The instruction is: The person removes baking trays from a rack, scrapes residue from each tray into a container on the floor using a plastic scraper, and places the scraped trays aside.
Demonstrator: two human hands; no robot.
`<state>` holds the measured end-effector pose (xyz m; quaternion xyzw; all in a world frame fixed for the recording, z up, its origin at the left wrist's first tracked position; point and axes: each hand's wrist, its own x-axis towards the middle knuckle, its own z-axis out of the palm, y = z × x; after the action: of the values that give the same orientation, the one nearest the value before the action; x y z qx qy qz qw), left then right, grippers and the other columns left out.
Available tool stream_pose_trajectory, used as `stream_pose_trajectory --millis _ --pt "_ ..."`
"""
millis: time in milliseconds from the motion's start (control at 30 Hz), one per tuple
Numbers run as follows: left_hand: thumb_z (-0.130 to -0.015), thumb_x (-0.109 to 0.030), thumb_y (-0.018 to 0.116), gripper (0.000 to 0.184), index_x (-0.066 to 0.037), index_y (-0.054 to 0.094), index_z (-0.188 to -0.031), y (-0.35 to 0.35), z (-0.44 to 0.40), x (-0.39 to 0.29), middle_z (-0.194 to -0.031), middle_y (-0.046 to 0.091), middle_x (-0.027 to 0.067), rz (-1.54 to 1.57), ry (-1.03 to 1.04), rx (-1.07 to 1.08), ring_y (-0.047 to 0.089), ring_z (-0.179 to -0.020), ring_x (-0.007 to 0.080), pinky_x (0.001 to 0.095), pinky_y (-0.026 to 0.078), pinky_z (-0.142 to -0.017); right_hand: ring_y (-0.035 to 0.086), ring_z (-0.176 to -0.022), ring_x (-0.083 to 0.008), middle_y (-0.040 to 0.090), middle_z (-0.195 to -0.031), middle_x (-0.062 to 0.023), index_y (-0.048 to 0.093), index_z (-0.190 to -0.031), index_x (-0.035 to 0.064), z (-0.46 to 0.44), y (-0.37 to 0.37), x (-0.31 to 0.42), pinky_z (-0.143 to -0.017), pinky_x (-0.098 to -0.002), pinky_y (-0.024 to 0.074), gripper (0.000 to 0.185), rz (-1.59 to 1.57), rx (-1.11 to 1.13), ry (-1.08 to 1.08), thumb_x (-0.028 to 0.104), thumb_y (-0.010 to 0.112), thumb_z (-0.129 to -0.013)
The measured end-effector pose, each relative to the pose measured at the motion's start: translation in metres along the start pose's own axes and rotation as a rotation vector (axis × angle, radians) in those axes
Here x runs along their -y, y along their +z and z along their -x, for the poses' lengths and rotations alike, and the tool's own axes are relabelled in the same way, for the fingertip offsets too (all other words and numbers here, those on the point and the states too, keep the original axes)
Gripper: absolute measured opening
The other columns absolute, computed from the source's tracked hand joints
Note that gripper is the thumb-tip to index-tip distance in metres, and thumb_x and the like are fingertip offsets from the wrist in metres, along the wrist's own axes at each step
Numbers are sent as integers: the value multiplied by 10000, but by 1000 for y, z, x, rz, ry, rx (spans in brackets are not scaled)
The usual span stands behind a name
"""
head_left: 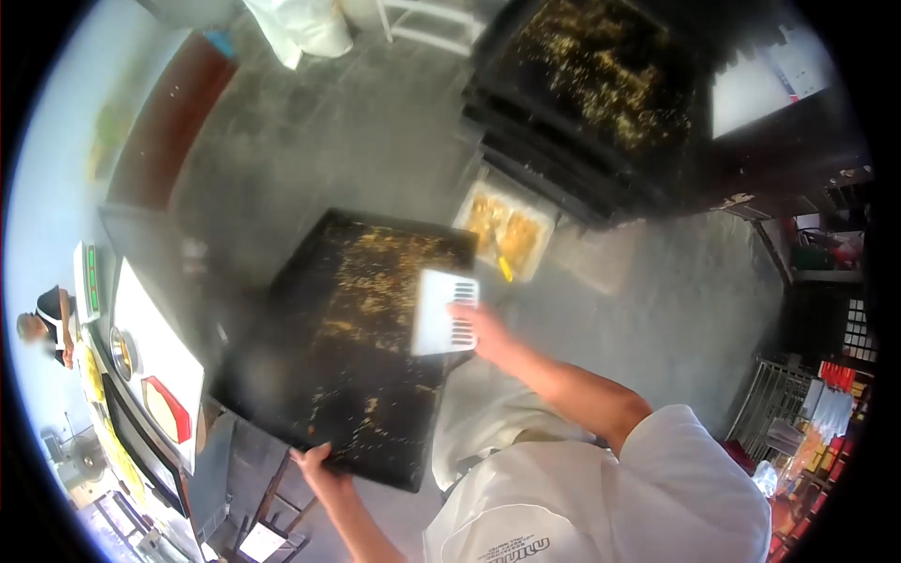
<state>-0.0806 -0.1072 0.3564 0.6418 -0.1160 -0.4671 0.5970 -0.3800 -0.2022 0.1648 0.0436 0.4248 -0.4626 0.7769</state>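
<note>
A black tray [375, 375] with golden-brown crumbs and pale seeds scattered over it lies tilted in front of my body. At its near left edge, my left hand [322, 464] has its fingers wrapped on the rim. My right hand [471, 327] grips a white flat scraper [435, 311] by its slotted end, over the tray's right side. Crumbs lie thickest on the upper part of the tray, beyond the scraper.
Stacked black trays [601, 84] with crumbs stand at the upper right. Below them is a white container [526, 230] of crumbs with a yellow-handled tool [505, 267]. A white-topped table [155, 338] stands left, a person [54, 319] beyond it. A white sack [298, 28] is at the top.
</note>
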Motion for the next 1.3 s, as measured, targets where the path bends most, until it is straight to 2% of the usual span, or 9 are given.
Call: stream_pose_trajectory --millis 167,500,633,700,867,967,1067,1267,1300 --pt "-607 47 564 712 -32 448 -1305 19 -18 101 -1162 591 146 46 -191 62 622 -1070 318 416 560 -937 696 -818 -183 696 -912 -50 662 -1041 56 -28 -122 -30 -722 -360 591 169 -42 -315 -42 92 701 -881" --pt "-654 113 505 635 -20 441 -1272 78 -16 235 -1135 589 116 -70 -466 32 621 -1010 263 366 558 -860 704 -879 -220 698 -999 -79 632 -1116 41 -65 -289 1 -767 -405 605 228 -7 -414 99 139 691 -918" --pt "-658 118 517 628 -25 450 -1266 114 -1 270 -1137 593 120 -6 -487 57 618 -1016 265 369 552 -873 677 -830 -181 702 -1030 -91 684 -1128 27 -74 -323 46 -690 -340 551 341 660 -764 27 220 754 -855" --pt "-656 116 521 619 -21 456 -1255 128 10 289 -1117 599 121 -59 -481 19 624 -985 255 353 548 -860 683 -750 -171 710 -996 -84 675 -1161 31 -71 -329 79 -701 -336 560 376 602 -528 -88 263 743 -872" --pt "-623 -22 625 630 28 479 -1234 152 20 315 -988 579 95 -189 -424 -43 589 -884 229 327 504 -780 675 -823 -144 706 -965 -63 665 -1094 25 -77 -218 106 -750 -309 564 298 645 36 184 222 735 -882" --pt "-672 98 512 573 -10 467 -1234 167 28 321 -998 600 103 -160 -450 -90 606 -770 194 292 517 -739 659 -844 -124 704 -963 -63 656 -1128 18 -87 -154 82 -755 -299 552 319 809 375 282 207 724 -880" --pt "-596 -43 651 703 27 461 -1268 170 40 322 -1063 584 120 -247 -414 -114 599 -932 258 342 515 -813 634 -831 -115 701 -937 -54 676 -1088 2 -96 -124 50 -771 -297 527 311 853 636 303 207 737 -863" --pt "-588 66 533 620 -17 502 -1202 171 50 309 -997 585 89 -135 -433 -15 591 -872 208 310 501 -775 654 -627 -150 693 -800 -71 672 -1029 36 -194 -275 95 -579 -318 558 204 1324 24 -18 150 693 -862" --pt "-587 68 534 615 -15 502 -1196 165 52 308 -991 585 88 -137 -427 11 591 -867 208 310 500 -777 664 -663 -142 690 -817 -76 669 -1032 40 -190 -299 104 -584 -319 563 197 1338 83 -99 135 684 -860"
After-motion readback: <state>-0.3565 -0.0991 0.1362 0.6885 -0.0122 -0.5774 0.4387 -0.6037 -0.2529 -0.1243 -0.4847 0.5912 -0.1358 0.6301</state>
